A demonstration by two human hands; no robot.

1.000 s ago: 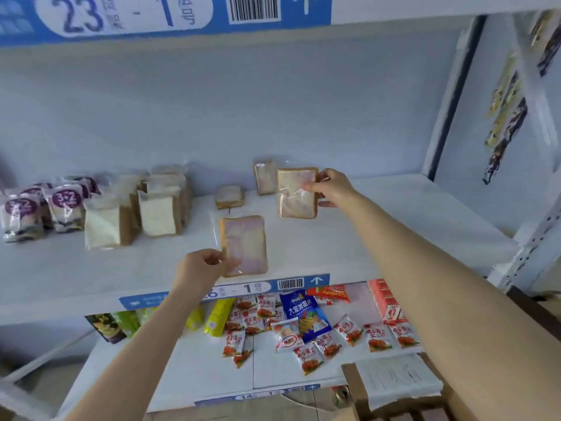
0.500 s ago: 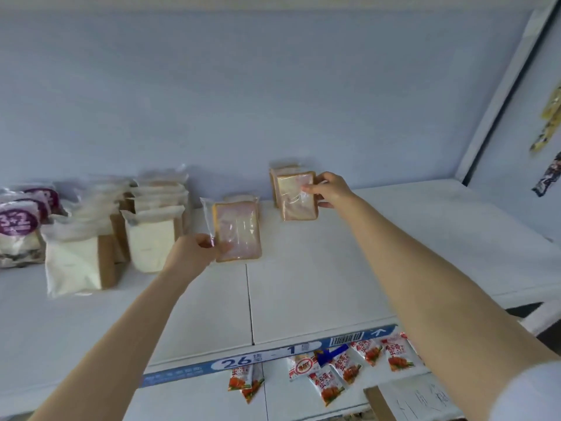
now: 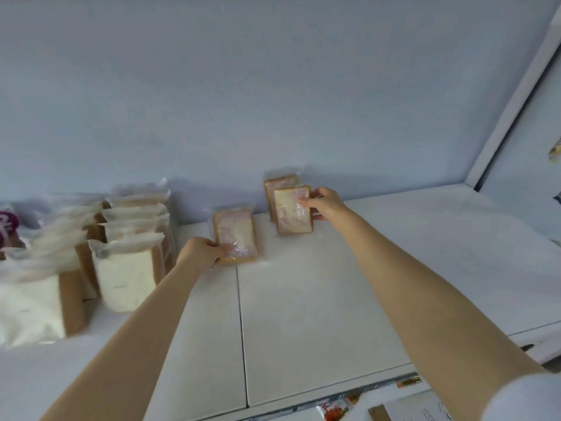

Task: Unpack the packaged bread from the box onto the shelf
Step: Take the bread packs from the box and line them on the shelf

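Observation:
My left hand (image 3: 199, 251) grips the lower left corner of a clear-wrapped pink-swirl bread slice (image 3: 236, 232), which stands on the white shelf (image 3: 318, 299) near the back wall. My right hand (image 3: 325, 202) pinches the right edge of a second wrapped slice (image 3: 292, 213), upright on the shelf. That slice stands right in front of a third wrapped slice (image 3: 277, 181) by the wall. The box shows only as a brown corner (image 3: 377, 413) at the bottom edge.
Rows of bagged white bread loaves (image 3: 127, 262) stand at the left of the shelf, with purple-labelled packs (image 3: 6, 223) at the far left. A white upright post (image 3: 513, 95) bounds the shelf on the right. Snack packets (image 3: 337, 408) lie on the shelf below.
Both hands have moved their slices further back on the shelf; the left slice now stands on the shelf near the wall. The view has moved closer in and tilted up.

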